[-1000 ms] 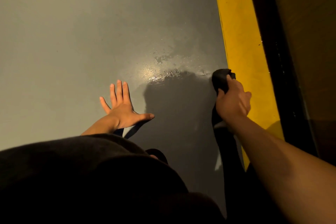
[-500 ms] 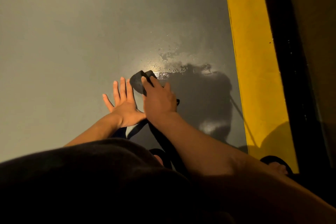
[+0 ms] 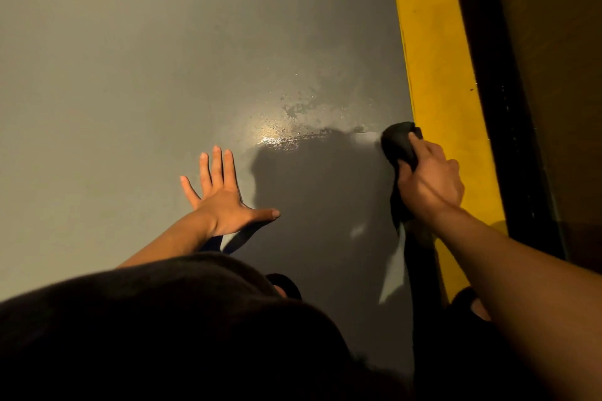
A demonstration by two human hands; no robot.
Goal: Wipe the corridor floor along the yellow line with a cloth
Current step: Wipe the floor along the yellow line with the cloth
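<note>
A dark cloth (image 3: 399,142) lies bunched on the grey floor (image 3: 130,75), its front edge touching the left border of the yellow line (image 3: 436,68). My right hand (image 3: 430,184) grips the cloth from behind, fingers curled over it, and presses it to the floor. The cloth's rear part trails back under my wrist. My left hand (image 3: 223,197) lies flat on the floor to the left, fingers spread and straight, thumb pointing right. A wet, glistening patch (image 3: 286,133) shines on the floor between the two hands, slightly ahead of them.
A black strip (image 3: 495,107) runs along the right side of the yellow line, with a dark brown wall (image 3: 560,75) beyond it. My dark-clothed knee (image 3: 163,319) fills the bottom left. A sandalled foot (image 3: 285,286) shows near the bottom middle, and another foot (image 3: 472,303) at the lower right.
My right hand swept the cloth left until it was beside my left hand, then back right to the yellow line's edge. My left hand stayed planted on the floor.
</note>
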